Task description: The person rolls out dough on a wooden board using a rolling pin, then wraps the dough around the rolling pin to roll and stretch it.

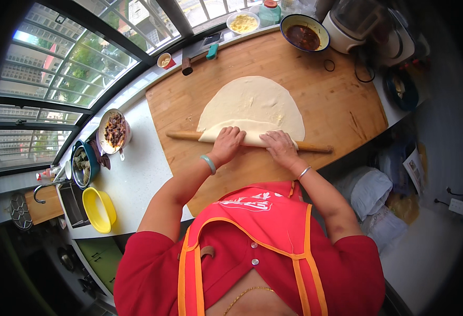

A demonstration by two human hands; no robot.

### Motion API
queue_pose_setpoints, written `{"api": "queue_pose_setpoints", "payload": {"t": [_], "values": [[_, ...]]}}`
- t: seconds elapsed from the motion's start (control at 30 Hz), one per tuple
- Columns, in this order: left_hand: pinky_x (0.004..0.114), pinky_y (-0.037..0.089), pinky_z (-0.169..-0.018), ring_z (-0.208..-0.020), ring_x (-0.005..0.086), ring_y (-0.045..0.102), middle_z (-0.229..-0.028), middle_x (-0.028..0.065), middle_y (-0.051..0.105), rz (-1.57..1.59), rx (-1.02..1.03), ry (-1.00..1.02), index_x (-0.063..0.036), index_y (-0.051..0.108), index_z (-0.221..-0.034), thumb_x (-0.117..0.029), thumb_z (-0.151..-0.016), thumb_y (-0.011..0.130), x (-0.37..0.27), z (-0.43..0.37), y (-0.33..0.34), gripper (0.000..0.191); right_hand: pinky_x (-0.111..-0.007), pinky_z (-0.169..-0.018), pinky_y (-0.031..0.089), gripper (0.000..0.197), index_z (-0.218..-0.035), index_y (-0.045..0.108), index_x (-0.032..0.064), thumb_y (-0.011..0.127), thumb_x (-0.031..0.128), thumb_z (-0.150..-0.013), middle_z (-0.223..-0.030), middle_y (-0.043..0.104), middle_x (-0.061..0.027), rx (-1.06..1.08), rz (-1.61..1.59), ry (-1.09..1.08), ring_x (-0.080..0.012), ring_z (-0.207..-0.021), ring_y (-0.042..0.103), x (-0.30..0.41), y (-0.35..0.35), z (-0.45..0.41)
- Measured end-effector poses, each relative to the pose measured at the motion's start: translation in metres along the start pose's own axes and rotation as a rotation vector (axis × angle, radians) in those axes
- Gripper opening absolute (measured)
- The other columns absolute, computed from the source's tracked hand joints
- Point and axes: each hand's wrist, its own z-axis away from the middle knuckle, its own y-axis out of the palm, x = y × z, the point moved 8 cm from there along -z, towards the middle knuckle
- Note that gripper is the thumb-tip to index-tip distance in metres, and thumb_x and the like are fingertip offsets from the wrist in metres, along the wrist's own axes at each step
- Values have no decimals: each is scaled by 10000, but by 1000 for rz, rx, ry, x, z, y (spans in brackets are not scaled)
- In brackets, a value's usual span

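A large round sheet of dough (251, 98) lies on the wooden board (342, 98). Its near edge wraps around a long wooden rolling pin (314, 147), whose bare ends stick out on both sides. My left hand (228, 144) presses on the wrapped dough left of the middle, fingers curled over it. To the right, my right hand (280, 145) rests on the same roll with its fingers laid over the top. Both hands grip the pin through the dough, and the covered middle of the pin is hidden.
Along the window side stand a bowl of yellow paste (243, 23), a bowl of dark sauce (304, 34) and a cleaver's handle (187, 67). On the left counter are a bowl of dark chopped filling (114, 132), a teal basin (82, 164) and a yellow basin (99, 210).
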Motion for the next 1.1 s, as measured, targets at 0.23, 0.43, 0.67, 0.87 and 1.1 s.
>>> {"api": "queue_pose_setpoints", "payload": {"t": [0.23,0.43,0.67,0.87,1.1], "values": [[416,215,-1115,-1357,321,263,-1448,190,291,192,70,54,-10,335,-1373,-275,-770,653,-57,25,21,732,-383,-984,356,366,-1210,531,96,531,260,-883,-1237,521,-101,257,72,133,-269,-1166,467,12,14,13],[438,201,-1112,-1344,334,270,-1423,210,307,297,39,-94,34,263,-1388,-209,-756,638,-90,71,32,774,-426,-1076,252,436,-1283,465,73,492,265,-892,-1353,453,-93,170,163,155,-243,-1286,378,56,20,58],[498,123,-1116,-1365,383,161,-1456,224,196,583,207,-34,7,142,-1433,-246,-769,637,-128,113,41,866,-428,-1093,223,441,-1288,450,62,503,217,-879,-1348,452,-100,160,128,147,-242,-1286,377,82,14,116],[476,107,-1123,-1376,292,230,-1454,185,297,148,46,-105,22,317,-1386,-361,-920,372,-89,58,39,606,-448,-1092,216,446,-1287,448,56,516,204,-872,-1354,440,-113,97,208,185,-255,-1294,367,46,19,57],[452,109,-1131,-1364,273,262,-1418,174,363,-138,-267,-373,-30,433,-1321,-358,-947,355,35,-31,-2,504,-470,-1102,177,517,-1333,413,67,533,279,-878,-1412,380,-105,-6,245,129,-243,-1333,317,42,26,21]]}}
